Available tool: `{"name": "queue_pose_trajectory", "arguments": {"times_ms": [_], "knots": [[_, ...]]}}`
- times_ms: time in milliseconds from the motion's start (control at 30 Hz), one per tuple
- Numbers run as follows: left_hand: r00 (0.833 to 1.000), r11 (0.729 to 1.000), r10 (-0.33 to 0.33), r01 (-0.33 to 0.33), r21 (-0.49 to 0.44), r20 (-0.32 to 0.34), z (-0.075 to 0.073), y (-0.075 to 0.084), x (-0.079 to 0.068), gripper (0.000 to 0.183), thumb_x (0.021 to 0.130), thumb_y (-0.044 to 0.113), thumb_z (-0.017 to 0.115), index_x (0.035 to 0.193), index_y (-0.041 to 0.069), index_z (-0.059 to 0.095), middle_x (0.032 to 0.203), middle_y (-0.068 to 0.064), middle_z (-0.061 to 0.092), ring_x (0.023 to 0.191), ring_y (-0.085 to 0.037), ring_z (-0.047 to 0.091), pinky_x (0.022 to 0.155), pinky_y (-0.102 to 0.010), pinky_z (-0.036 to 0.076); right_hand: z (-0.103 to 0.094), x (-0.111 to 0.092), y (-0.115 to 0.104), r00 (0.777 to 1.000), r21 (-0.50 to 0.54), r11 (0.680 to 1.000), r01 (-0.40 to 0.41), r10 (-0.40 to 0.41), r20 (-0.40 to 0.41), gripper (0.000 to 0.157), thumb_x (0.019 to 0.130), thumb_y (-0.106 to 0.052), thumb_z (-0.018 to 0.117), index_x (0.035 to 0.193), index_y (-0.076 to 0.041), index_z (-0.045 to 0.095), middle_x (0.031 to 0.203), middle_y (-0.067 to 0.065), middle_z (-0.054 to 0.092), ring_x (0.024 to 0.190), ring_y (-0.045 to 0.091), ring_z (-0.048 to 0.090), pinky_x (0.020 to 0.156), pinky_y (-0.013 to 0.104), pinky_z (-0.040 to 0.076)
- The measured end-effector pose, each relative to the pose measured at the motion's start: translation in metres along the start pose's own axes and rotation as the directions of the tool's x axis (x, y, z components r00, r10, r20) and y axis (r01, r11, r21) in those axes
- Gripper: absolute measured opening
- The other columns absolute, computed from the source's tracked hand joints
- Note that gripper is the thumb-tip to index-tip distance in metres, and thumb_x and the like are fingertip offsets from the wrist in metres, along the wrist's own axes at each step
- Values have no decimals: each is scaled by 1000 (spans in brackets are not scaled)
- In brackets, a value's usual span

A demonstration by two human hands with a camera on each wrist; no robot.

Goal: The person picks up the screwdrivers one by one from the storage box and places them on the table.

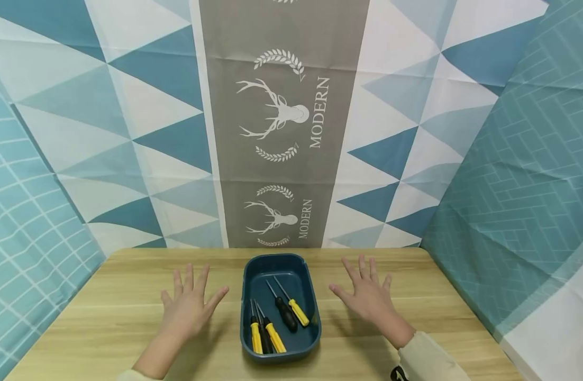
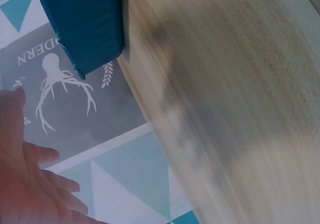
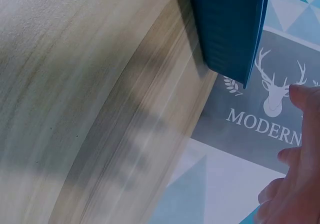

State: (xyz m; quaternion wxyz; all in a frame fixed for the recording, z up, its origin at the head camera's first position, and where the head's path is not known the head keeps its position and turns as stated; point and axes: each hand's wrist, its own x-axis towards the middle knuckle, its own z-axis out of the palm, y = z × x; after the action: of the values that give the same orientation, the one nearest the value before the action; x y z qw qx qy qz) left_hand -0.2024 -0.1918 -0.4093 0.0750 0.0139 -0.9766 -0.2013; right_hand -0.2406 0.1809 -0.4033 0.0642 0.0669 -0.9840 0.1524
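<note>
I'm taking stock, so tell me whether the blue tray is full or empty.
Partly filled: the tray holds five screwdrivers, with bare bottom showing around them.

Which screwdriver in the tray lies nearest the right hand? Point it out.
The yellow-handled screwdriver rightmost in the tray; the black-handled one beside it and the three clustered at left all lie farther from the right hand.

Bright and even, that was the light across the head view, crisp right to the far wall covering point(image 1: 401, 100)! Soft shadows dropped onto the wooden table point(image 1: 120, 296) beside the left hand point(image 1: 189, 304) and the right hand point(image 1: 370, 301), hinting at light from above, and a darker strip hugged the near side of the blue tray point(image 1: 278, 357). Over to the wrist views: cooler, hazier, softer in detail, with blurry-edged shadows sprawling over bowed wood grain.
</note>
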Motion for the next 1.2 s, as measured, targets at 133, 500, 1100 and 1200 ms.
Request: {"name": "queue_pose_trajectory", "arguments": {"times_ms": [133,500,1100,1200], "knots": [[1000,1000,2,-2,-9,-15,-3,2,2,89,88,70,32,148,5,21,151,-32,6,135,-56,1,92,-81,5,-2,0,1,1000,25,1000,-1,1,-8,82,83,-74,40,148,-27,27,155,19,12,143,41,2,101,76,5],[990,995,51,-62,-73,-132,-6,3,1,80,91,58,44,140,-4,32,139,-32,36,126,-51,33,92,-67,36,-6,3,-1,996,84,996,40,-33,-84,74,86,-64,47,142,-16,39,148,23,32,134,44,31,97,68,30],[999,938,-29,21,-347,-19,3,4,3,79,90,57,47,137,-6,37,137,-29,41,123,-45,44,98,-56,39,-4,2,2,999,299,954,-5,18,-40,68,87,-54,55,134,-5,48,137,19,49,127,39,44,100,56,37],[999,912,-47,43,-408,-1,5,5,4,77,89,58,49,136,-3,38,137,-27,42,121,-45,47,96,-53,43,-2,2,4,999,306,952,-6,20,-41,66,87,-54,56,132,-6,50,135,17,51,122,38,48,96,53,42]]}}
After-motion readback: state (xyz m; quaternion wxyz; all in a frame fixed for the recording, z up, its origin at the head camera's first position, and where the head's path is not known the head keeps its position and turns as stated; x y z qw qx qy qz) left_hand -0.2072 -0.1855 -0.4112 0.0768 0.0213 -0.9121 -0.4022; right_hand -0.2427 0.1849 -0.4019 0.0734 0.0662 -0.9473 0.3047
